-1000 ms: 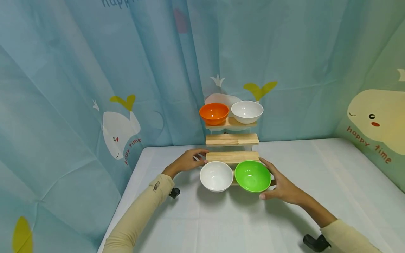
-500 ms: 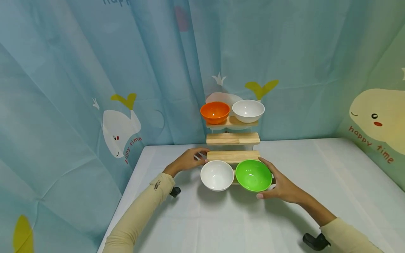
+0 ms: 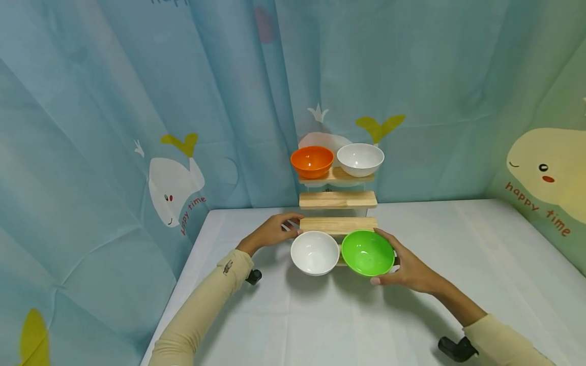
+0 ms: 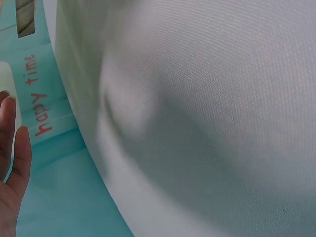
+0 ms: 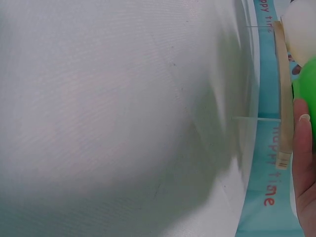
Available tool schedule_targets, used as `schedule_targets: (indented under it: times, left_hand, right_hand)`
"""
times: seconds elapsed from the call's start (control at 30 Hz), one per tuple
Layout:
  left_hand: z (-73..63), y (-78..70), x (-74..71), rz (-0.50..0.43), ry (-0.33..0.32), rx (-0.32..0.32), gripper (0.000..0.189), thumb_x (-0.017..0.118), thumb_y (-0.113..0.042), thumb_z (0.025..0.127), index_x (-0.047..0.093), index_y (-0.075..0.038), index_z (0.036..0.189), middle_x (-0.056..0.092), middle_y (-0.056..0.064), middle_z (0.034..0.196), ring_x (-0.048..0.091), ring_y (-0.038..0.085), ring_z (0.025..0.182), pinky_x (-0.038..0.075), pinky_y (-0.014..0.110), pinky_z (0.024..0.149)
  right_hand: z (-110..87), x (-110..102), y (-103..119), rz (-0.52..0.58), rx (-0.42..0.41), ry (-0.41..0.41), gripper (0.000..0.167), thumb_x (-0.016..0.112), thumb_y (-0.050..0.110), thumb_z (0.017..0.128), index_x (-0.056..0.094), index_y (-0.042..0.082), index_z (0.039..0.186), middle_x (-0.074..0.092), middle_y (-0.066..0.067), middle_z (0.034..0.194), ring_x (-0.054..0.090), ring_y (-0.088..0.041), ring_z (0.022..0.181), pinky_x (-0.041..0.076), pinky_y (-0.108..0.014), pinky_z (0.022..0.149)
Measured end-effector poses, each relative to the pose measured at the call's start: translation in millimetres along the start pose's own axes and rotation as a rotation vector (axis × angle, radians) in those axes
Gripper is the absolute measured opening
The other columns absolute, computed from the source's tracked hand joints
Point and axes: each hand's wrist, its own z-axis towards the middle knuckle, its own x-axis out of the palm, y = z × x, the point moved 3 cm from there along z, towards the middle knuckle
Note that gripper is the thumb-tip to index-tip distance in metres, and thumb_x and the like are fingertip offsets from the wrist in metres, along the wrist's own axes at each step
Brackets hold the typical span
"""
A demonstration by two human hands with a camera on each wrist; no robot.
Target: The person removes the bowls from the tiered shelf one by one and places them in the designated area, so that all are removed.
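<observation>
In the head view a stepped wooden rack (image 3: 338,200) with clear supports stands at the table's back. A white bowl (image 3: 315,253) and a green bowl (image 3: 368,253) sit side by side at its lowest step. My left hand (image 3: 271,232) holds the left end of the step behind the white bowl, thumb in front and fingers behind. My right hand (image 3: 409,268) grips the right side of the green bowl, thumb at the near rim and fingers at the far side. In the right wrist view my right fingers (image 5: 302,140) lie against the green bowl (image 5: 308,89).
On the top step sit an orange bowl (image 3: 312,162) and another white bowl (image 3: 360,160). Two middle steps show bare wood. A white cloth covers the table (image 3: 320,325). Blue printed curtain (image 3: 256,101) hangs close behind the rack and along both sides.
Bowls, rack and hands keep their places relative to one another. The right thumb tip shifts slightly left along the green bowl's near rim. The whole head view drifts slightly.
</observation>
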Motion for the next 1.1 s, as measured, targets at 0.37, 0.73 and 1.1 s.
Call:
schedule_targets:
  times: [0.37, 0.73, 1.1]
  left_hand:
    - [-2.0, 1.9, 2.4, 0.004, 0.010, -0.003, 0.048, 0.064, -0.033, 0.100, 0.055, -0.017, 0.144, 0.062, 0.007, 0.130, 0.064, 0.020, 0.110, 0.056, 0.031, 0.093]
    - [-0.2, 4.1, -0.3, -0.007, 0.008, -0.004, 0.047, 0.064, -0.034, 0.100, 0.056, -0.018, 0.144, 0.062, 0.007, 0.129, 0.064, 0.019, 0.109, 0.056, 0.032, 0.092]
    - [-0.7, -0.2, -1.5, -0.011, 0.002, -0.007, 0.048, 0.064, -0.033, 0.100, 0.055, -0.015, 0.144, 0.062, 0.008, 0.130, 0.064, 0.022, 0.109, 0.056, 0.031, 0.091]
  right_hand:
    - [-1.2, 0.7, -1.6, 0.014, 0.004, 0.004, 0.112, 0.089, 0.020, 0.075, 0.019, 0.011, 0.161, 0.037, -0.024, 0.149, 0.052, -0.026, 0.111, 0.053, -0.029, 0.076]
    - [0.0, 0.6, -0.2, 0.014, 0.001, 0.007, 0.110, 0.088, 0.020, 0.076, 0.019, 0.012, 0.161, 0.037, -0.025, 0.150, 0.052, -0.013, 0.109, 0.054, -0.030, 0.075]
    - [0.3, 0.8, -2.4, 0.013, -0.006, -0.002, 0.110, 0.089, 0.018, 0.074, 0.021, 0.013, 0.160, 0.039, -0.026, 0.146, 0.053, -0.014, 0.106, 0.055, -0.031, 0.073]
